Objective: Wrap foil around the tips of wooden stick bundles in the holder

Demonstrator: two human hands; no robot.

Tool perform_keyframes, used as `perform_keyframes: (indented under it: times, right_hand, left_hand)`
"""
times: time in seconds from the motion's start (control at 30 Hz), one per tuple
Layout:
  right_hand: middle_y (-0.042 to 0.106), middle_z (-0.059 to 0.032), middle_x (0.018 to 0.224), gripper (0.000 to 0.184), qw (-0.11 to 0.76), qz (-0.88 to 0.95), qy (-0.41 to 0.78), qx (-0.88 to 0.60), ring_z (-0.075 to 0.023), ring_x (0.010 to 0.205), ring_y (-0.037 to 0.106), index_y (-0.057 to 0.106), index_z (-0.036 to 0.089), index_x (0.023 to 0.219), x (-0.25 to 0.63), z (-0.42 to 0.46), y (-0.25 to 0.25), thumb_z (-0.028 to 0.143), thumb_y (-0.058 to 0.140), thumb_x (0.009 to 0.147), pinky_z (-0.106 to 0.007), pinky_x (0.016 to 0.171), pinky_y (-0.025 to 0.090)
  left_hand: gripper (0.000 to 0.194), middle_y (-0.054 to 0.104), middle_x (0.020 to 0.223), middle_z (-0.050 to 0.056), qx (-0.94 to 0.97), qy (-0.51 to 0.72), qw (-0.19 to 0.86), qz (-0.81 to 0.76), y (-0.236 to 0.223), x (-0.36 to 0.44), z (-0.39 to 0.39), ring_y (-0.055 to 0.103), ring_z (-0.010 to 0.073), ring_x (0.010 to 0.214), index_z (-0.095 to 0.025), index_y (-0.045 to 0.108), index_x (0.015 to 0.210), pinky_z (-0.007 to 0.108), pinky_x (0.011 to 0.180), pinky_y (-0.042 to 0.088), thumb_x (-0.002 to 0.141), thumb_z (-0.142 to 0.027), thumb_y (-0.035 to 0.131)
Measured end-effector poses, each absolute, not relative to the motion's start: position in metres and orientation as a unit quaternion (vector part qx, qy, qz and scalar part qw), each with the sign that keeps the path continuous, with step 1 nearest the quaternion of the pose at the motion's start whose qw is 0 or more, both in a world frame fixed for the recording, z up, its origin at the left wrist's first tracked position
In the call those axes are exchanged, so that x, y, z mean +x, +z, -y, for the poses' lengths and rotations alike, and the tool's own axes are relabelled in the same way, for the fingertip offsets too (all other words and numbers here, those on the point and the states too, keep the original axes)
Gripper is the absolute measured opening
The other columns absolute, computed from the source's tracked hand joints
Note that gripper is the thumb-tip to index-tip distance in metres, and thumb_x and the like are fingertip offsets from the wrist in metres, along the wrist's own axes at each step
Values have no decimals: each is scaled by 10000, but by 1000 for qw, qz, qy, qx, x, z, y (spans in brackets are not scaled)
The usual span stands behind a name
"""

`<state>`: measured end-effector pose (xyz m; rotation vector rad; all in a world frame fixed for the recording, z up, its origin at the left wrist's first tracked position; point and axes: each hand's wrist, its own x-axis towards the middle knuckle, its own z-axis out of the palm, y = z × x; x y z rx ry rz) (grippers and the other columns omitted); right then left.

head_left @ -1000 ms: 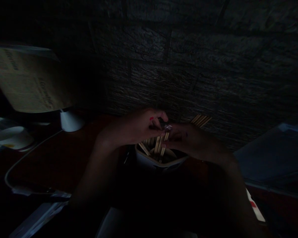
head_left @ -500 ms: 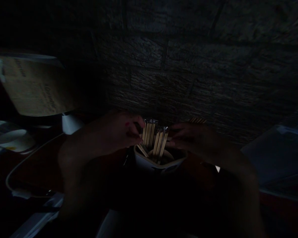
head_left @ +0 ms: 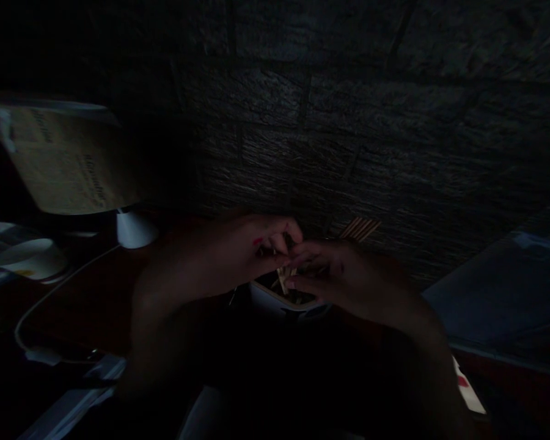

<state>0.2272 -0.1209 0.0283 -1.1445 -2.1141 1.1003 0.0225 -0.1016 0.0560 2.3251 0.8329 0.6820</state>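
A light-coloured container point(head_left: 275, 297) with an angular rim stands in the middle of the dim view, and thin wooden sticks point(head_left: 282, 282) rise from it. Over its opening my left hand point(head_left: 238, 253) has its fingers curled around the tops of the sticks. From the other side my right hand point(head_left: 348, 275) meets it, thumb and fingers closed at the same sticks. The two sets of fingertips touch or nearly touch. My fingers hide most of the sticks, and the darkness blurs the grip.
Behind my right hand more thin sticks point(head_left: 360, 229) stand by the rough stone wall point(head_left: 302, 128). On the left are a lamp with a printed shade point(head_left: 68, 162), a white cup point(head_left: 32, 260) and a pale cable point(head_left: 50, 293). A bluish translucent sheet or case point(head_left: 490, 299) leans at right.
Both hands have moved inward and met over the container, covering the plastic-wrapped stick bundles that showed between them. A pale object with a red mark now shows beside my right forearm.
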Motion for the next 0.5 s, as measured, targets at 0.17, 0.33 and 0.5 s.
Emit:
perform_keyframes:
  times: [0.17, 0.33, 0.5]
  right_hand:
    - [728, -39, 839, 139, 244, 770, 410, -423, -165, 729, 689, 674, 167, 907, 226, 109, 22, 295, 622, 892, -257, 611, 529]
    - [702, -14, 788, 163, 281, 767, 387, -428, -158, 701, 695, 678, 201, 979, 244, 107, 26, 328, 591, 928, -231, 557, 537]
    - [745, -4, 792, 191, 312, 737, 373, -469, -152, 628, 712, 659, 247, 1048, 260, 113, 37, 356, 656, 892, -202, 469, 534]
  left_hand:
    - [142, 752, 835, -25, 866, 284, 292, -290, 56, 33, 94, 719, 133, 754, -199, 659, 1020, 212, 673, 526, 881, -198, 629]
    - [254, 745, 951, 5, 862, 326, 226, -314, 47, 30, 82, 718, 153, 818, -195, 635, 1101, 238, 714, 531, 857, -252, 676]
    - [316, 739, 996, 16, 877, 303, 186, -323, 36, 31, 74, 712, 170, 879, -207, 628, 1150, 266, 779, 524, 849, -274, 694]
